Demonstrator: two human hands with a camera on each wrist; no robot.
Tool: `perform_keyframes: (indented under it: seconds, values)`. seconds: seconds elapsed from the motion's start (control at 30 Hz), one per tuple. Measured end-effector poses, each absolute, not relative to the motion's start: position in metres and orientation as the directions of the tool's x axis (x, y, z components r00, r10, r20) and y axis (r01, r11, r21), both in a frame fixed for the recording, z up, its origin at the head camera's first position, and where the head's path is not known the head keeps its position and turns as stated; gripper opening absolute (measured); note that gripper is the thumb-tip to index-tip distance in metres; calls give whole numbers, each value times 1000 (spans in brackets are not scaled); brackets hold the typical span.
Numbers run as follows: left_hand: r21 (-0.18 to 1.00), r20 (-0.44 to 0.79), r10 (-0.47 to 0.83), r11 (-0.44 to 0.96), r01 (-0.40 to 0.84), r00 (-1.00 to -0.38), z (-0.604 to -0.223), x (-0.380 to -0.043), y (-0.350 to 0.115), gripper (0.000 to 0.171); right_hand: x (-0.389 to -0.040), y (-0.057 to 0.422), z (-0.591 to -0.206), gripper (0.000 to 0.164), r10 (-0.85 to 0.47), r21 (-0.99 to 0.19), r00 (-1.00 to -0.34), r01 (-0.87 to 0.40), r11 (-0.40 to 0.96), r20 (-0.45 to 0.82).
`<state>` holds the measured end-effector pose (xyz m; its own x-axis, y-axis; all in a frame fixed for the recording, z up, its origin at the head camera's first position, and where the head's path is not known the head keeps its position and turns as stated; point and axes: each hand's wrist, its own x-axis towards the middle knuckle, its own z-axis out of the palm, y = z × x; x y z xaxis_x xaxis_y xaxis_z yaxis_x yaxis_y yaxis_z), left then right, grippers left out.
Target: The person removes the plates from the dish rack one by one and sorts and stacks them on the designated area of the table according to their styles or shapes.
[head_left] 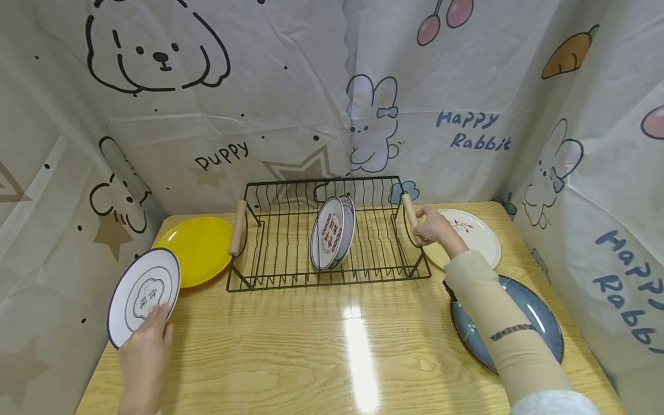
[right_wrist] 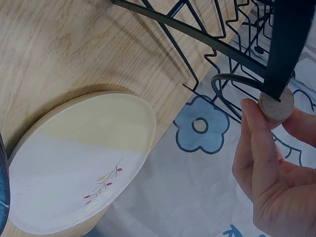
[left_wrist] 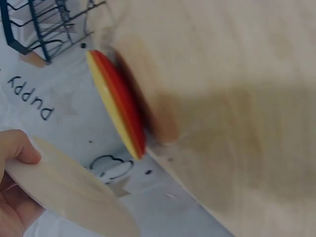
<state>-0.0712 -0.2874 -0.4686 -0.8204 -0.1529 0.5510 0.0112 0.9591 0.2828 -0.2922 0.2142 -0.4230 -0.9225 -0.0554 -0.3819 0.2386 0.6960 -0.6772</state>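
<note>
My left hand [head_left: 146, 340] holds a white plate [head_left: 132, 288] with a dark blue rim and a lined motif in its centre, tilted up at the far left. In the left wrist view the thumb lies over the plate's edge, with the other fingers behind. My right hand [head_left: 436, 226] grips the right wooden handle [head_left: 410, 210] of a black wire dish rack [head_left: 280, 281]. The right wrist view shows its fingers and thumb around the handle's end [right_wrist: 276, 106]. Standing on edge mid-rack are a red-patterned white dish [head_left: 329, 233] and another dish [head_left: 347, 230] behind it.
A yellow plate [head_left: 199, 251] with a red underside lies left of the rack. To the right lies a cream-and-white plate [head_left: 479, 236] with a sprig design. A blue plate [head_left: 539, 328] sits partly under my right forearm. Printed cloth [head_left: 290, 104] surrounds the wooden table [head_left: 259, 357].
</note>
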Motion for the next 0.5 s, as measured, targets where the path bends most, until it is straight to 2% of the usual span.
perform_keyframes:
  seconds: [0.5]
  values:
    - [262,427,-191,962,-81,-884,-494,-50,-307,33,-291,213,-421,44,-61,-672,-921,235,702,-385]
